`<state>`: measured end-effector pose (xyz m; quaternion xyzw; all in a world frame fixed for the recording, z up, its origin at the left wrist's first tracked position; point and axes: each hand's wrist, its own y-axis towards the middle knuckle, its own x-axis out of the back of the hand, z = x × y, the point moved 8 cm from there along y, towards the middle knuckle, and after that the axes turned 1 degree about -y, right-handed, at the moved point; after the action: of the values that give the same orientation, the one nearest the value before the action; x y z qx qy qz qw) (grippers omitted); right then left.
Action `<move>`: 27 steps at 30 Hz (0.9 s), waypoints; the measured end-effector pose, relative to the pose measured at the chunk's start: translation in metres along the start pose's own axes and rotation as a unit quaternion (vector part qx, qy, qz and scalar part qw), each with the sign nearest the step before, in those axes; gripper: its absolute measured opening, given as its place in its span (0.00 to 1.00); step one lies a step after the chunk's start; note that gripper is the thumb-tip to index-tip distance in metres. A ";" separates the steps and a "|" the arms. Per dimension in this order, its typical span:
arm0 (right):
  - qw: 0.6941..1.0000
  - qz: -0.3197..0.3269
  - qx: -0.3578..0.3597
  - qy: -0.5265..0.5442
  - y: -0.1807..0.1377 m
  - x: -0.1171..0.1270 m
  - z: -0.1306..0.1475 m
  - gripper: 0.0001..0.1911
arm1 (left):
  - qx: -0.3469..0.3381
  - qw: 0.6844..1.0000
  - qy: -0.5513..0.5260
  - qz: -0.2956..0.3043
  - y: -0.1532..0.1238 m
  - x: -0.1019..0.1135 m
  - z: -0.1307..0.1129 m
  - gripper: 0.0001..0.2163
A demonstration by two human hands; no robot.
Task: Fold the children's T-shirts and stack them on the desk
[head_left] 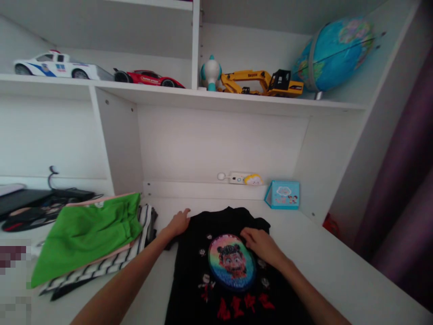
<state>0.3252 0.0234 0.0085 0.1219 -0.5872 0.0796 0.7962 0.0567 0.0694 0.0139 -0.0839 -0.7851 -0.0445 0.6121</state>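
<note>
A black T-shirt [189, 275] lies spread on the white desk, its neckline toward the back wall. On its front are a round rainbow sequin patch with a cartoon face, small figures and red lettering. My left hand [179, 222] rests at the shirt's left shoulder, fingers stretched out toward the edge of the cloth. Over the right side of the chest, beside the patch, my right hand [259, 243] has its fingers curled together on the fabric. The right sleeve is partly behind that hand.
Folded clothes, a green garment [98, 225] on top, are stacked at left beside a dark cluttered pile [43, 207]. A blue desk calendar [284, 195] and a power strip [238, 178] are at the back. The overhead shelf [162, 92] holds toy vehicles and a globe [338, 54].
</note>
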 end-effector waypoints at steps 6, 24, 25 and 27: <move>0.993 -0.046 -0.112 -0.003 0.058 0.016 -0.073 0.20 | -0.021 0.998 -0.036 0.038 0.018 -0.009 0.003 0.17; 0.962 -0.102 0.041 0.251 0.032 0.126 -0.101 0.17 | -0.093 0.886 -0.442 0.102 -0.020 0.084 0.005 0.22; 0.967 -0.137 0.027 0.215 0.036 0.132 -0.110 0.17 | -0.097 0.894 -0.432 0.073 -0.013 0.090 0.009 0.22; 0.972 -0.183 -0.004 0.147 0.048 0.134 -0.122 0.16 | -0.067 0.935 -0.347 -0.012 0.003 0.101 0.019 0.23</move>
<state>0.4635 0.1025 0.1067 0.2109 -0.4321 -0.0530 0.8752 0.0151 0.0839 0.1069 -0.1256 -0.9448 -0.0719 0.2939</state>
